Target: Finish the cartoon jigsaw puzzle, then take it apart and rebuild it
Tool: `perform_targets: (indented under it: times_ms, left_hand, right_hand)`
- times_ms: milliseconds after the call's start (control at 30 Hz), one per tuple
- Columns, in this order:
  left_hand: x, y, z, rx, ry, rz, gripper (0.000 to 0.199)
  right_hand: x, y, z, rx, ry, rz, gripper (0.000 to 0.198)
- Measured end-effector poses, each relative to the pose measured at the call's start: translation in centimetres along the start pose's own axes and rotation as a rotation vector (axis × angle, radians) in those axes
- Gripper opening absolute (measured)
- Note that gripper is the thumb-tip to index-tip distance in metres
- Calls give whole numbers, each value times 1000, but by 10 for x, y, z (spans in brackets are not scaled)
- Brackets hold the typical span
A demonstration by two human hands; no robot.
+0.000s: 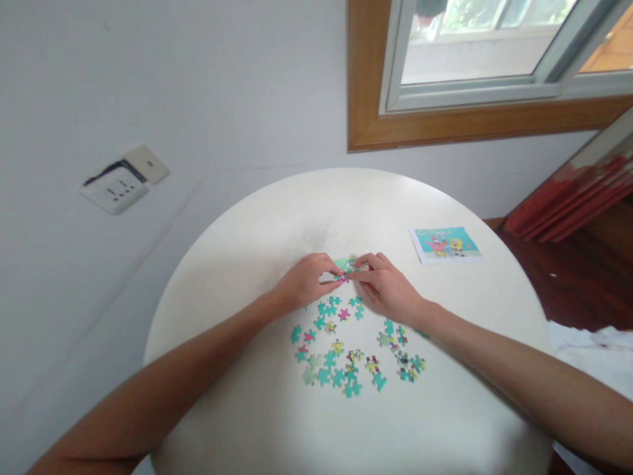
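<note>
At the middle of the round white table, my left hand [310, 280] pinches a pink puzzle piece [343, 278] between thumb and fingertips. My right hand [388, 284] is closed at the right side of a small strip of joined puzzle pieces [342, 263], its fingertips meeting the left hand's at the pink piece. Part of the strip is hidden under the fingers. Nearer to me lie several loose puzzle pieces [337, 377], mostly teal, some yellow. A loose pink piece [343, 315] rests just below the hands.
A picture card [448, 245] with pink and yellow cartoon figures lies at the right of the white table [237, 409]. Behind are a wall with a socket [116, 191] and a wood-framed window [366, 125]. A red curtain [578, 198] hangs at right.
</note>
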State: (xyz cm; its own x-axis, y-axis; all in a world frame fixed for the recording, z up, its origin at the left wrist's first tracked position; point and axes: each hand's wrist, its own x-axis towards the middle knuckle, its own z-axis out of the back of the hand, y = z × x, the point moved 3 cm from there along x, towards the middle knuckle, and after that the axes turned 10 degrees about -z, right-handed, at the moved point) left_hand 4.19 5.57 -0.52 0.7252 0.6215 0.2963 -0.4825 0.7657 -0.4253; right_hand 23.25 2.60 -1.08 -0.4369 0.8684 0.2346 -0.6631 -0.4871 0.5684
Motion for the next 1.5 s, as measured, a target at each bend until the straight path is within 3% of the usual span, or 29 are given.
perform_targets:
  times_ms: [333,567,800,1067,1500]
  left_hand:
    - [-1,0,1,-60,29,-40,18]
    - [-2,-1,14,62,-33,-2,29]
    - [-2,-5,9,189,100,-79,43]
    - [-1,-8,8,251,124,-180,35]
    - [-1,-7,5,250,130,-232,37]
  right_hand:
    - [0,-2,-5,-43,15,19,38]
    - [1,-3,5,-11,-23,-32,44]
    - [1,-6,6,10,-53,-49,44]
    - [2,-7,5,42,-82,-51,41]
    - [13,-28,44,84,-247,-208,36]
